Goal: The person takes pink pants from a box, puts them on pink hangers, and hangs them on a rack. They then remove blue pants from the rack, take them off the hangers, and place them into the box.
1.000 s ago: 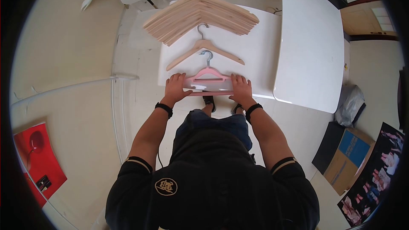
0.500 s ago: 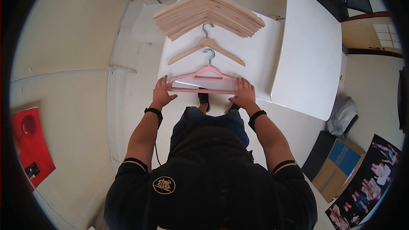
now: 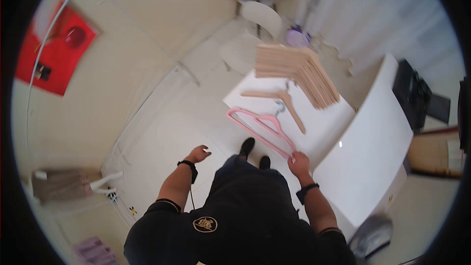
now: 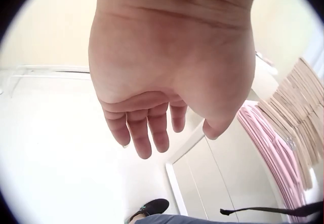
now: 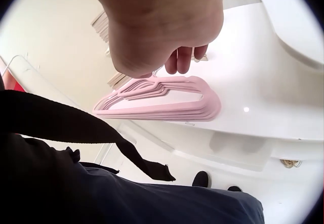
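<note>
Several pink hangers point(image 5: 162, 113) at table edge point(image 5: 268, 133), floor point(image 3: 162, 122) alongside

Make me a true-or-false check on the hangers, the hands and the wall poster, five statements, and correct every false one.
1. The left hand holds nothing. True.
2. The single wooden hanger lies on top of the stack of wooden hangers. False: the single wooden hanger lies between the stack of wooden hangers and the pink hangers.
3. The right hand is nearer to the pink hangers than the left hand is. True.
4. The hooks of the pink hangers point toward the person. False: they point away from the person, toward the single wooden hanger.
5. The poster on the wall is mostly red. True.
</note>
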Demonstrator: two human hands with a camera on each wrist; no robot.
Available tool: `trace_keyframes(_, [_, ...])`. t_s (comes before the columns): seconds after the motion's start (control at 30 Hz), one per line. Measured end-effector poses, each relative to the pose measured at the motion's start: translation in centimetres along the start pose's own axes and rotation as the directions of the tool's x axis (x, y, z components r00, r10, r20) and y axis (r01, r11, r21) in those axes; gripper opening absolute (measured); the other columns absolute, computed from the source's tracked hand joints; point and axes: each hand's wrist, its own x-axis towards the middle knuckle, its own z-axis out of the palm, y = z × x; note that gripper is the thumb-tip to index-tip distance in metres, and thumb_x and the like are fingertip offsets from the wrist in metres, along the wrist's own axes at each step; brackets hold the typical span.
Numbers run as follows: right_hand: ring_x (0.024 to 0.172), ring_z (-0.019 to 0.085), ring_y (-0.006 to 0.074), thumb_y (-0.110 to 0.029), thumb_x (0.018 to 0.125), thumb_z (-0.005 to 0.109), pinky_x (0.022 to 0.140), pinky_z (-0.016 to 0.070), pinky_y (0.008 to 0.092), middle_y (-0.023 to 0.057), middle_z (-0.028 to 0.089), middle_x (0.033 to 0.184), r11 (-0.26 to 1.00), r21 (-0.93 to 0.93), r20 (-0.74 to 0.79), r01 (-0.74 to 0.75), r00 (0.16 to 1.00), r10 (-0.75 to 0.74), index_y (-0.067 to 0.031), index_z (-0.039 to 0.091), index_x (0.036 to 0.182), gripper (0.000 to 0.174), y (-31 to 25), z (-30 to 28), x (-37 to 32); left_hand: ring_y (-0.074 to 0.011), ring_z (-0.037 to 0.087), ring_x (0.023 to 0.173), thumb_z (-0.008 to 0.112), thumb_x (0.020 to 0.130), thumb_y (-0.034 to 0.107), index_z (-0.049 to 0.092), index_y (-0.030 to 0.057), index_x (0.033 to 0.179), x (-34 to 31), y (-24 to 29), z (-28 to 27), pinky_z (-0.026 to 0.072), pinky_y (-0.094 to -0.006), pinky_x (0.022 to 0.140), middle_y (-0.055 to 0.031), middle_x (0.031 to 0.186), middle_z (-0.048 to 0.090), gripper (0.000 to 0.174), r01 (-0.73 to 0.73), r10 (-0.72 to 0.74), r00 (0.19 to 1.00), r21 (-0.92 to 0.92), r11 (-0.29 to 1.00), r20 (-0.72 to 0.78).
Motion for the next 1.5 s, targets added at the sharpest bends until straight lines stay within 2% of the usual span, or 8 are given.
trace_keyframes(0.1, [0.074, 0.061, 0.0348, -0.017, 0.073, 0.064, 0.067, 0.0491, 0.0467, 0.0144, 0.062, 0.078, 0.995, 0.069, 0.047, 0.073, 0.996, -0.076, -0.0048, 0.061, 0.082, 0.016, 0.9, 0.3, 0.5, -0.0319, 0.064, 0.098, 0.066, 0.08, 0.04, 0.058, 0.0025, 0.119, -5.5, -1.0, 2.6, 0.0497, -0.0379, 0.088, -0.0213, 0.104, 0.066, 0.054, 0.083, -0.113, 0.982, -0.189, 0.978, -0.153])
trace_keyframes(0.27, [0.072, 0.061, 0.0337, -0.014, 0.073, 0.063, 0.066, 0.049, 0.0439, 0.0157, 0.062, 0.076, 0.968, 0.056, 0.122, 0.244, 0.961, -0.249, -0.0018, 0.064, 0.083, 0.016, 1.6, 1.0, 2.7, -0.0333, 0.053, 0.117, 0.062, 0.08, 0.047, 0.06, 0.0041, 0.119, -13.0, -6.2, 9.7, 0.0421, -0.0399, 0.1, -0.02, 0.123, 0.059, 0.058, 0.24, -0.275, 0.946, -0.198, 0.95, -0.171])
trace_keyframes(0.43, [0.07, 0.062, 0.0367, -0.012, 0.072, 0.06, 0.065, 0.0493, 0.0437, 0.0197, 0.063, 0.074, 0.92, 0.118, 0.19, 0.374, 0.901, -0.391, -0.0005, 0.065, 0.081, 0.015, -1.3, 2.1, 6.0, -0.0335, 0.053, 0.117, 0.062, 0.079, 0.046, 0.059, 0.0037, 0.121, -19.9, -8.8, 16.4, 0.0423, -0.0408, 0.099, -0.0197, 0.122, 0.059, 0.06, 0.367, -0.457, 0.879, -0.416, 0.832, -0.139])
trace_keyframes(0.83, [0.067, 0.063, 0.0355, -0.015, 0.071, 0.061, 0.063, 0.0501, 0.0437, 0.0176, 0.063, 0.069, 0.651, 0.193, 0.389, 0.735, 0.552, -0.738, -0.0017, 0.065, 0.078, 0.015, -18.4, 13.4, 6.7, -0.0333, 0.053, 0.117, 0.061, 0.082, 0.047, 0.058, 0.0062, 0.122, -32.7, -16.6, 29.8, 0.0413, -0.0405, 0.1, -0.0186, 0.123, 0.059, 0.057, 0.301, -0.673, 0.703, -0.763, 0.573, -0.229])
trace_keyframes(1.1, [0.072, 0.065, 0.0342, -0.02, 0.072, 0.062, 0.067, 0.0524, 0.0431, 0.0157, 0.067, 0.076, 0.62, 0.124, 0.543, 0.774, 0.47, -0.696, -0.0037, 0.068, 0.081, 0.019, -33.3, 20.3, 0.4, -0.03, 0.062, 0.101, 0.057, 0.083, 0.047, 0.065, 0.0035, 0.111, -40.2, -26.5, 39.8, 0.0469, -0.0412, 0.09, -0.0179, 0.105, 0.067, 0.052, 0.388, -0.72, 0.693, -0.829, 0.403, -0.026])
trace_keyframes(1.2, [0.075, 0.066, 0.0352, -0.02, 0.073, 0.061, 0.07, 0.0528, 0.0425, 0.017, 0.068, 0.078, 0.638, 0.092, 0.594, 0.765, 0.472, -0.652, -0.0035, 0.068, 0.081, 0.02, -36.6, 23.3, -0.8, -0.033, 0.057, 0.11, 0.057, 0.082, 0.045, 0.065, 0.0041, 0.113, -43.6, -28.0, 40.0, 0.0442, -0.0409, 0.096, -0.0188, 0.117, 0.062, 0.052, 0.311, -0.749, 0.661, -0.921, 0.233, 0.034])
trace_keyframes(1.37, [0.079, 0.066, 0.0362, -0.023, 0.072, 0.06, 0.074, 0.0528, 0.0417, 0.0188, 0.068, 0.081, 0.664, 0.11, 0.646, 0.74, 0.454, -0.614, -0.0038, 0.068, 0.083, 0.023, -41.2, 27.7, -1.7, -0.0329, 0.057, 0.11, 0.062, 0.081, 0.046, 0.064, 0.0051, 0.112, -44.3, -29.3, 41.5, 0.0445, -0.0395, 0.096, -0.0191, 0.115, 0.062, 0.052, 0.137, -0.895, 0.442, -0.982, 0.131, -0.058])
trace_keyframes(1.5, [0.086, 0.065, 0.0353, -0.027, 0.071, 0.06, 0.079, 0.0519, 0.0417, 0.0187, 0.068, 0.086, 0.59, 0.07, 0.766, 0.804, 0.335, -0.548, -0.0046, 0.069, 0.085, 0.029, -46.4, 31.4, -3.5, -0.0332, 0.056, 0.112, 0.061, 0.081, 0.048, 0.064, 0.0049, 0.112, -44.0, -28.9, 43.5, 0.0431, -0.0395, 0.098, -0.0189, 0.117, 0.061, 0.053, 0.096, -0.883, 0.468, -0.995, 0.023, 0.025])
